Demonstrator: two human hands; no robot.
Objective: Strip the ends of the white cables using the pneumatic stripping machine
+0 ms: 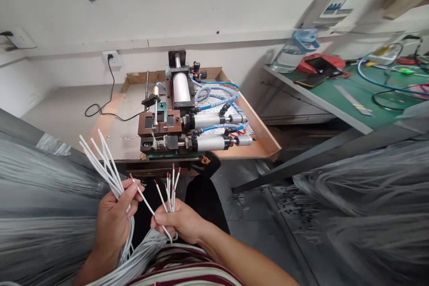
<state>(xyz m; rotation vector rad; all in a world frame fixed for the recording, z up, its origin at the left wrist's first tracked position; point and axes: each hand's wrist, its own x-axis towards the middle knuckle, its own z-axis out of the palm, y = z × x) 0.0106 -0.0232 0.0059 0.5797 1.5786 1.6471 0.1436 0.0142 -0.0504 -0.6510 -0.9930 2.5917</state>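
My left hand (114, 221) is closed around a fan of several thin white wires (100, 161) whose plain ends point up and left. My right hand (181, 222) pinches another small bunch of white wires (169, 190) with red stripped tips pointing up. One wire with a red tip crosses between the two hands. Both bunches trail down into a thick grey-white bundle (140, 257) across my lap. Just ahead of the hands stands a small pneumatic wire machine (177, 120) on a shallow wooden tray (261, 136).
Large heaps of grey wire lie on racks at the left (40, 214) and right (365, 201). A green-topped bench (355, 94) at the right carries phones, a water jug and blue cable. A black cord runs to a wall socket (112, 59). Dark floor lies below the tray.
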